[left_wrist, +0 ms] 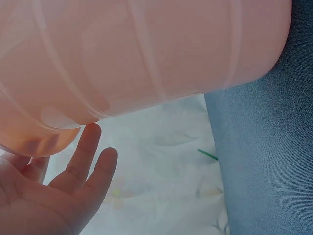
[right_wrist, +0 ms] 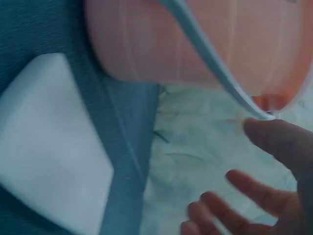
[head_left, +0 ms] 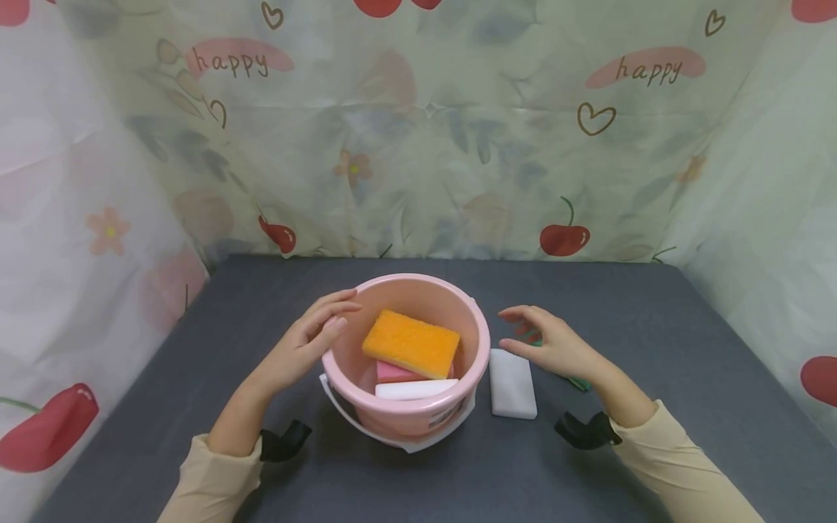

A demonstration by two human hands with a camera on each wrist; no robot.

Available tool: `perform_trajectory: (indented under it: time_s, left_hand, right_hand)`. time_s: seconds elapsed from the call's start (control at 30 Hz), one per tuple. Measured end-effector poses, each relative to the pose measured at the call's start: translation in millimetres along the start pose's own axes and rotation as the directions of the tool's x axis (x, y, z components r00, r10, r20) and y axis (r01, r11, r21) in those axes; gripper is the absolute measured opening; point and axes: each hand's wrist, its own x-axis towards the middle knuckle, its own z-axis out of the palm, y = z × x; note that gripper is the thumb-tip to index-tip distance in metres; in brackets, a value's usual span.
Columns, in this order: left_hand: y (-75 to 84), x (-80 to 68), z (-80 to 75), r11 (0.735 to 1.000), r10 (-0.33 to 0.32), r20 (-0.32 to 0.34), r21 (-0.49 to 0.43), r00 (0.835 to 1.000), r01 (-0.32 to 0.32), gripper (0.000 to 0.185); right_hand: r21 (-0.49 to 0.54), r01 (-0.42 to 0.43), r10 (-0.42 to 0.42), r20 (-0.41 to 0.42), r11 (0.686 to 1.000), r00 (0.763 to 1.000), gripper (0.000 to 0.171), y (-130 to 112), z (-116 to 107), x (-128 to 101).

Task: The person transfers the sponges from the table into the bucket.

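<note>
A pink bucket (head_left: 408, 414) with a white handle (head_left: 349, 414) stands in the middle of the table. Inside it an orange sponge (head_left: 412, 343) lies on top of a pink piece (head_left: 399, 373) and a white block (head_left: 417, 390). My left hand (head_left: 304, 345) is at the bucket's left rim, fingers loosely extended over the edge. To the right of the bucket, my right hand (head_left: 556, 345) hovers with fingers spread and nothing in them. A second white block (right_wrist: 54, 142) lies on the table between the bucket and my right hand.
Partly covered by my right hand and wrist is a flat green thing (head_left: 578, 382) on the dark grey table (head_left: 628, 312). Patterned cloth (head_left: 425, 145) hangs behind the table and along both sides. A black strap (head_left: 588, 430) sits at each wrist.
</note>
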Motion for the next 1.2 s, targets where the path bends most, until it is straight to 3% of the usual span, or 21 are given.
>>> perform_trajectory:
  time_s: [0.13, 0.4, 1.0, 1.2]
  left_hand:
    - [0.9, -0.2, 0.0, 1.0, -0.005, 0.003, -0.004, 1.0, 0.005, 0.035]
    - [0.8, -0.3, 0.0, 1.0, -0.007, 0.002, -0.003, 1.0, 0.007, 0.035]
    - [0.9, -0.5, 0.7, 1.0, -0.013, -0.001, -0.004, 1.0, 0.013, 0.035]
    - [2.1, -0.4, 0.9, 1.0, -0.016, -0.001, -0.006, 1.0, 0.016, 0.036]
  right_hand:
    - [-0.008, -0.069, 0.07, 0.047, 0.998, 0.996, 0.058, 7.8, 5.7, -4.6]
    - [-0.049, -0.125, 0.129, 0.078, 0.991, 0.989, 0.077, 18.5, 17.3, -10.8]
    - [-0.085, -0.164, 0.179, 0.212, 0.983, 0.961, 0.097, 26.0, 26.8, -17.6]
    - [-0.099, -0.129, 0.149, 0.229, 0.987, 0.962, 0.101, 28.9, 26.5, -19.4]
